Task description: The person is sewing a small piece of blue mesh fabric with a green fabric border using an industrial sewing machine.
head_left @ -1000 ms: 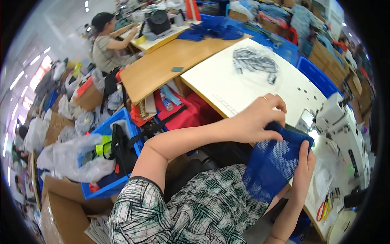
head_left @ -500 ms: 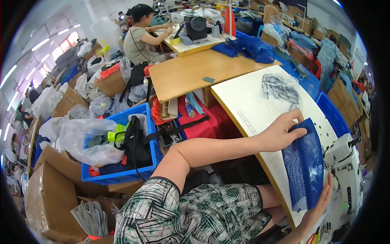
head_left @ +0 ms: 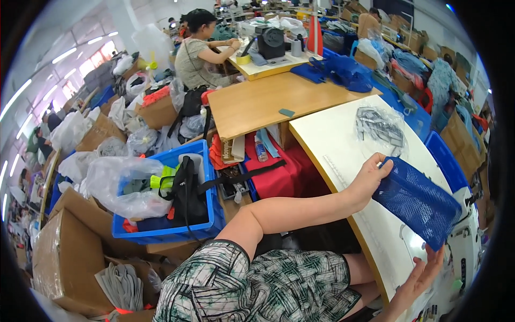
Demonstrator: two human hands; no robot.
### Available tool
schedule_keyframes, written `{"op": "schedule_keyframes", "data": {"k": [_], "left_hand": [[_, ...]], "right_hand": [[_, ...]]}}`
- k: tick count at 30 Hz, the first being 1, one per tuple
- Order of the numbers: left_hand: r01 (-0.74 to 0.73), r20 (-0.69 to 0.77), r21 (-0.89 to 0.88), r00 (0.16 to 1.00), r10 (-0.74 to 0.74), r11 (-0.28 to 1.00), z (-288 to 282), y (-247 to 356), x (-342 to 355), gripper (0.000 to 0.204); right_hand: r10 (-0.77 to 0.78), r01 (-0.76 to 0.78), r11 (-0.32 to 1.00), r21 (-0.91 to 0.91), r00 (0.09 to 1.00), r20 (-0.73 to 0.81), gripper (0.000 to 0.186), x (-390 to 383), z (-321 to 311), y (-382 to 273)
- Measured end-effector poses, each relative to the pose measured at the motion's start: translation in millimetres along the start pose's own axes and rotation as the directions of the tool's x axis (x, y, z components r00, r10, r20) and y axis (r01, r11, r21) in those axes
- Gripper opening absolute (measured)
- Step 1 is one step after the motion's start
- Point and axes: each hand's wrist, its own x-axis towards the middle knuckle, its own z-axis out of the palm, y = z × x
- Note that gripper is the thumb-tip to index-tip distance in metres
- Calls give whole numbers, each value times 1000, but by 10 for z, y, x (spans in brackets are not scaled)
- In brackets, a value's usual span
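A flat, folded piece of blue mesh fabric (head_left: 416, 201) is held up over the right part of the white sewing table (head_left: 322, 126). My left hand (head_left: 370, 180) pinches its upper left corner between thumb and fingers. At the lower right corner, my right hand (head_left: 421, 276) has its fingers apart, the fingertips touching or just under the fabric edge. The white sewing machine (head_left: 465, 244) stands right behind the mesh, which hides part of it.
A clear plastic bag of grey strips (head_left: 381, 129) lies farther back on the table. Left of me stands a blue crate (head_left: 214, 214) with bags and a black strap; cardboard boxes (head_left: 70, 263) sit nearby. A wooden board (head_left: 252, 104) adjoins the table. Another person (head_left: 196, 56) works beyond it.
The mesh has turned from nearly upright to slanting down to the right, its lower end swinging toward the machine. My right hand's fingers have spread at its corner. The view has shifted slightly.
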Motion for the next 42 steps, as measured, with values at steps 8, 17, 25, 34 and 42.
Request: {"op": "schedule_keyframes", "data": {"k": [8, 17, 25, 34, 42], "left_hand": [[217, 314, -402, 945, -89, 889, -469, -135, 103, 6], [320, 290, -409, 934, -211, 855, -353, -243, 31, 3], [-35, -127, -124, 992, 19, 992, -70, -75, -79, 20], [-439, 77, 250, 897, 435, 863, -262, 116, -260, 16], [113, 80, 405, 984, -158, 908, -585, -156, -479, 40]], "right_hand": [[-297, 299, 954, -19, 953, 63, 85, 119, 330, -633], [-543, 535, 768, -352, 835, 87, 89, 183, 256, -857], [-438, 431, 815, -388, 896, 76, 67, 203, 354, -1052], [181, -177, 897, 405, 983, 29, 45, 407, 492, -232], [308, -327, 882, 341, 945, 108, 27, 137, 592, 281]]}}
